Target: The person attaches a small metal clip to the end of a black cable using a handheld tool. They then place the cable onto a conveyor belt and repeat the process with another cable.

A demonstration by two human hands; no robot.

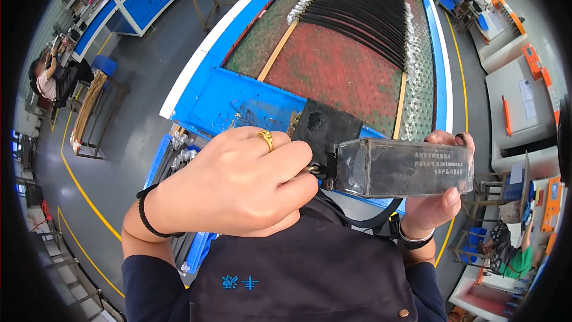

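Observation:
My right hand (450,170) grips a smoky, see-through plastic box (393,168) from its right end, fingers above and thumb below. The box lies level in front of my apron and has pale printing on its side. At its left end is a dark fitting (329,170). My left hand (244,182), wearing a gold ring, is closed into a fist right beside that fitting. A bit of metal shows at its fingertips, but what it pinches is mostly hidden. Just beyond the box, a worn black pad (328,128) lies over the workbench's near edge.
The blue-framed workbench (238,92) has a red and green mat (333,74). Black rods (357,15) with clear-wrapped ends lie across wooden strips. A blue bin (158,164) with wrapped pieces stands at left. Seated people (53,77) work at the left and right.

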